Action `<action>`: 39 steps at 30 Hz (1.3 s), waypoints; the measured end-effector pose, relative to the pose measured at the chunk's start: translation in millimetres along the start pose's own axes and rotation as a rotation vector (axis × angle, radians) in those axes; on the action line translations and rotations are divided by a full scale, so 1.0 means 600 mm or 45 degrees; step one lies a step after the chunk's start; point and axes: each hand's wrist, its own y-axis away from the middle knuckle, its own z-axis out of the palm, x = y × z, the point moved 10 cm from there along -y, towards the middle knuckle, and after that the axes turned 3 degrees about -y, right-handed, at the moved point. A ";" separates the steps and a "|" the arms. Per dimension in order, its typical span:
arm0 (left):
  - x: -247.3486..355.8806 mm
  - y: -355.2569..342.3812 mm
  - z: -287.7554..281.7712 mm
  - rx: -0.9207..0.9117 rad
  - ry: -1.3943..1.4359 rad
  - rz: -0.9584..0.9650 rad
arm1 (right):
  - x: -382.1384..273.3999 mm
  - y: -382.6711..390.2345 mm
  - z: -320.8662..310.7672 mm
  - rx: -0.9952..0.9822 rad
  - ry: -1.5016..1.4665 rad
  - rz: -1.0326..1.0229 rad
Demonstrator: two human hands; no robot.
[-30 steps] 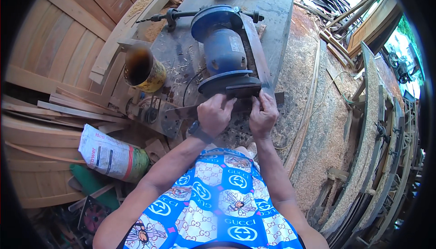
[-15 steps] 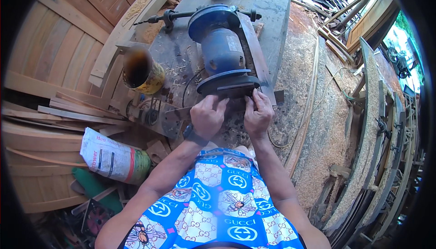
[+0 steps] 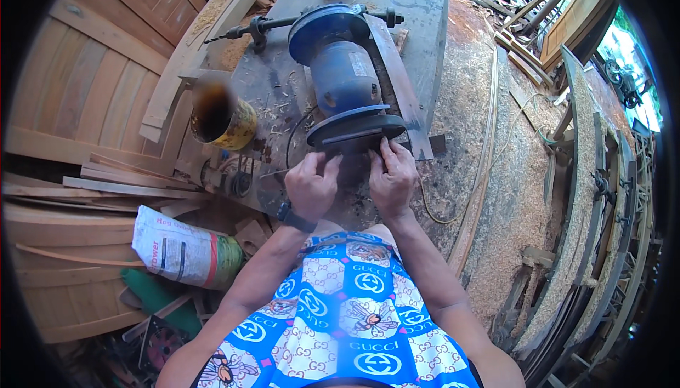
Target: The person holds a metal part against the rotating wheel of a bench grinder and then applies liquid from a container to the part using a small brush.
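Both hands in pinch grip: left hand (image 3: pixel 312 181) thumb-to-fingers at left end of dark flat bar (image 3: pixel 355 139), right hand (image 3: pixel 394 178) same at right end. Fingers nearly together; exact contact dark, blurred. Bar crosswise at near wheel (image 3: pixel 340 124) of blue bench grinder (image 3: pixel 346 80); touching or just off, can't tell. Grinder on workbench (image 3: pixel 273 80). Yellow tin (image 3: pixel 237 129) left of grinder, long flat strip (image 3: pixel 400 83) along its right.

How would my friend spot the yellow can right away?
Find the workbench, then the blue grinder on it. Left of the grinder is a round, open can. Its stained yellow side and wide dark mouth set it apart from the wooden panels farther left.
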 end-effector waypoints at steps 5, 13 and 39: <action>-0.012 0.003 -0.004 -0.003 0.010 -0.025 | -0.016 0.000 0.003 0.024 0.021 -0.076; -0.017 0.001 -0.019 -0.044 0.019 -0.139 | -0.031 0.004 0.009 0.020 0.028 -0.064; -0.049 0.008 -0.045 -0.040 0.015 -0.181 | -0.065 0.008 0.022 -0.002 -0.007 -0.093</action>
